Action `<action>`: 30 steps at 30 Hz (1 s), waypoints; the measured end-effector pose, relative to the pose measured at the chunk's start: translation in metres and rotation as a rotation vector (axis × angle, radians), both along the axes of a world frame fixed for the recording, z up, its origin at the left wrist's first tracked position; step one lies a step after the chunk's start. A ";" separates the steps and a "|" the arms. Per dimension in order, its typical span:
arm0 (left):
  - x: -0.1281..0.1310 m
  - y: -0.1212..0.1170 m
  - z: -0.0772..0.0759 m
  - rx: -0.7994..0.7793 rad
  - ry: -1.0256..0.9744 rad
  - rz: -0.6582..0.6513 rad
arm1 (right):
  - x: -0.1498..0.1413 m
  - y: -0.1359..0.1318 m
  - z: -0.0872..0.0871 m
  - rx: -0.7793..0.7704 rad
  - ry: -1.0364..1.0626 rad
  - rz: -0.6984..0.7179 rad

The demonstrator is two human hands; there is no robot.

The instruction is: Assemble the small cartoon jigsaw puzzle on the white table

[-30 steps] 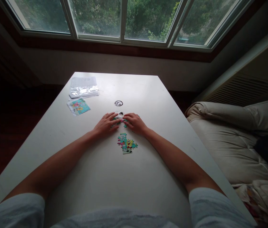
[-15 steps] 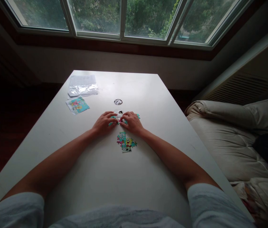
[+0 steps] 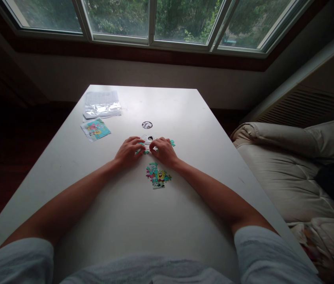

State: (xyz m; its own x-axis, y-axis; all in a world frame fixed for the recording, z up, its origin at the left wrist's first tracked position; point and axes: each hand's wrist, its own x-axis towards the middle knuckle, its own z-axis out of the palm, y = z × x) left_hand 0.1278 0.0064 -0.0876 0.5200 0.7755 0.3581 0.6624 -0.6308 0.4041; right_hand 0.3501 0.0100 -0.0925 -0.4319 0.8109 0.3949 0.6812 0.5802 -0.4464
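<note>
On the white table (image 3: 119,221), a partly joined jigsaw puzzle (image 3: 158,176) lies in front of my wrists, with a yellow cartoon figure and turquoise parts. Beyond it, my left hand (image 3: 130,152) has its fingers and thumb curled round a small turquoise puzzle piece (image 3: 139,150). My right hand (image 3: 163,151) faces it closely, thumb and fingers pinched; a pale edge shows between the two hands, and the fingers hide most of it. More loose turquoise pieces (image 3: 172,142) peek out past my right knuckles.
A round metallic-looking disc (image 3: 148,139) lies just behind my fingertips, with a smaller round one (image 3: 147,125) farther back. To the left are a printed cartoon picture (image 3: 96,129) and a clear plastic sleeve with papers (image 3: 102,104). A beige sofa (image 3: 276,177) stands along the right.
My fingers have shifted slightly over the pieces, and the pink piece seen between my hands is now out of sight. The joined puzzle stays in place; the view has tilted slightly.
</note>
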 end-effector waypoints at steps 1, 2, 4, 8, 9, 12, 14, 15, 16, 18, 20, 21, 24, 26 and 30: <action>0.001 -0.001 0.000 -0.007 -0.024 0.001 | 0.000 -0.001 0.002 -0.019 0.059 0.025; 0.003 -0.002 0.000 -0.020 -0.053 0.003 | 0.001 -0.002 0.003 -0.043 0.126 0.049; 0.006 -0.006 0.002 -0.053 -0.137 0.009 | 0.002 -0.005 0.007 -0.095 0.259 0.092; 0.013 -0.014 0.009 -0.099 -0.312 0.047 | 0.002 -0.011 0.014 -0.154 0.410 0.136; 0.014 -0.016 0.011 -0.106 -0.335 0.058 | 0.002 -0.012 0.015 -0.159 0.421 0.142; 0.015 -0.021 0.014 -0.125 -0.377 0.087 | 0.000 -0.014 0.017 -0.173 0.429 0.151; 0.016 -0.023 0.014 -0.146 -0.405 0.110 | 0.001 -0.015 0.018 -0.187 0.440 0.166; 0.016 -0.023 0.014 -0.156 -0.421 0.123 | 0.002 -0.015 0.018 -0.194 0.445 0.177; 0.017 -0.023 0.014 -0.163 -0.435 0.136 | 0.003 -0.015 0.018 -0.201 0.445 0.188; 0.018 -0.023 0.014 -0.169 -0.443 0.160 | 0.005 -0.014 0.018 -0.197 0.436 0.188; 0.019 -0.024 0.015 -0.174 -0.411 0.184 | 0.008 -0.012 0.017 -0.175 0.424 0.156; 0.020 -0.024 0.015 -0.180 -0.383 0.197 | 0.009 -0.010 0.017 -0.163 0.421 0.134; 0.021 -0.028 0.020 -0.208 -0.263 0.232 | 0.014 -0.006 0.016 -0.146 0.429 0.071; 0.022 -0.031 0.024 -0.235 -0.163 0.236 | 0.016 -0.004 0.016 -0.143 0.434 0.045; 0.021 -0.037 0.036 -0.398 0.009 0.114 | 0.018 -0.003 0.016 -0.132 0.429 0.036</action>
State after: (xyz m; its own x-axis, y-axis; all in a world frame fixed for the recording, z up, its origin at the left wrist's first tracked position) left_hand 0.1491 -0.0304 -0.0517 0.4245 0.9053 0.0140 0.7239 -0.3487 0.5953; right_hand 0.3684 0.0071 -0.0764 -0.2808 0.8535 0.4390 0.3986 0.5198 -0.7556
